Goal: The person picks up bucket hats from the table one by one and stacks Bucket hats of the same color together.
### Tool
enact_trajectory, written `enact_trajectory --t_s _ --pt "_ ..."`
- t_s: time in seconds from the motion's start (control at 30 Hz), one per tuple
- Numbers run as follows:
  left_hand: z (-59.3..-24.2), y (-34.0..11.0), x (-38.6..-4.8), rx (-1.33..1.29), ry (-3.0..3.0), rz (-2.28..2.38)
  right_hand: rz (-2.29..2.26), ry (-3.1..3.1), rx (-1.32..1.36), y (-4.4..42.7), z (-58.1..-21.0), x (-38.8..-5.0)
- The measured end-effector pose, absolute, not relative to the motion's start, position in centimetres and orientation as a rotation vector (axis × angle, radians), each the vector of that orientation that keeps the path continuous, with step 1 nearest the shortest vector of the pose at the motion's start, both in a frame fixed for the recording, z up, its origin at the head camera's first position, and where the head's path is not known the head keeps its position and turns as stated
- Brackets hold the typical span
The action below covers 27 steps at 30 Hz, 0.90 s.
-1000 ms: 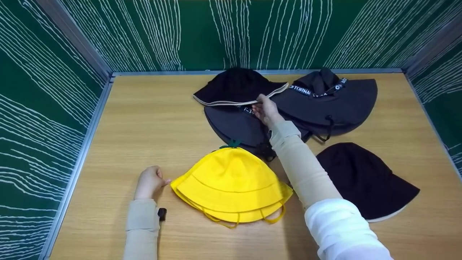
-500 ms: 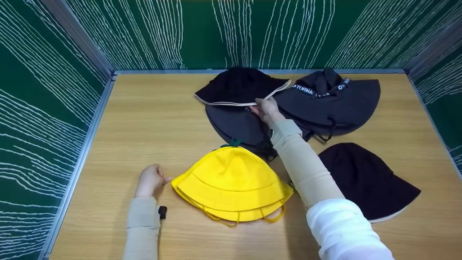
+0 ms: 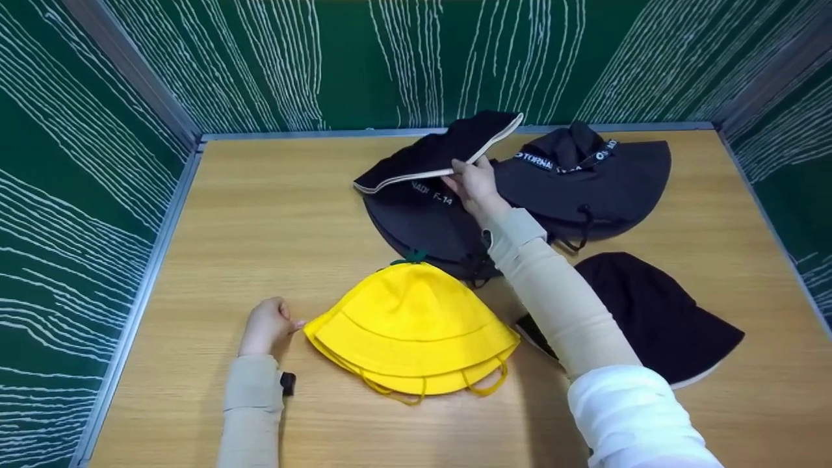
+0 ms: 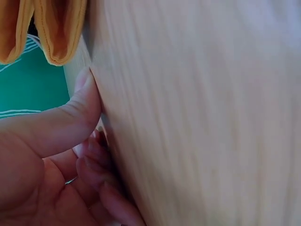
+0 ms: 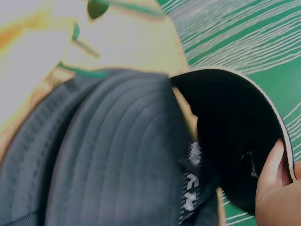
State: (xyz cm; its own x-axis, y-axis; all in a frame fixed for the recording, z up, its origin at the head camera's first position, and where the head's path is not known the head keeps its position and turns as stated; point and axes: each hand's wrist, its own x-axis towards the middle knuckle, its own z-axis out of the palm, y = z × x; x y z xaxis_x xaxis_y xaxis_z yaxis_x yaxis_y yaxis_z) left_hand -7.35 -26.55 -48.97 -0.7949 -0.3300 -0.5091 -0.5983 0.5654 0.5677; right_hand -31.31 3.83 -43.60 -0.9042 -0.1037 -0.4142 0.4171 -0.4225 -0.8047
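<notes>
Near the back of the table, my right hand [image 3: 476, 185] pinches the pale-edged brim of a black bucket hat [image 3: 432, 153]. That hat is tilted up, and the right wrist view shows its dark inside [image 5: 225, 113] with my thumb inside the brim. Under and in front of it lies a dark grey wide-brimmed hat [image 3: 416, 218] with white lettering. My left hand [image 3: 266, 325] rests on the table at the left, fingers loosely curled and holding nothing. Its thumb [image 4: 77, 110] lies against the wood beside the yellow hats [image 3: 416, 331], just short of their brim.
Another dark grey hat [image 3: 604, 185] with a lettered band and cord lies at the back right. A second black hat [image 3: 656, 325] sits at the right, partly behind my right forearm. Green panels [image 3: 351, 65] with white lines border the wooden table [image 3: 240, 214].
My right hand has raised the front brim of the black hat, tipping it back toward the rear panel. More lettering on the grey hat beneath now shows. The left hand stays in place.
</notes>
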Motion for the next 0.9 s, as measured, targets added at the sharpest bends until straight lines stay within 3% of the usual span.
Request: enact_trajectory --t_s 0.5,0.9 --pt "-48.6 -26.8 -6.9 -0.675 2.493 1.024 -2.623 1.193 0.298 8.2 -38.3 -27.7" --pt "-48.8 -26.4 -6.6 -0.638 2.495 0.993 -2.686 1.009 0.269 13.7 -38.4 -23.6"
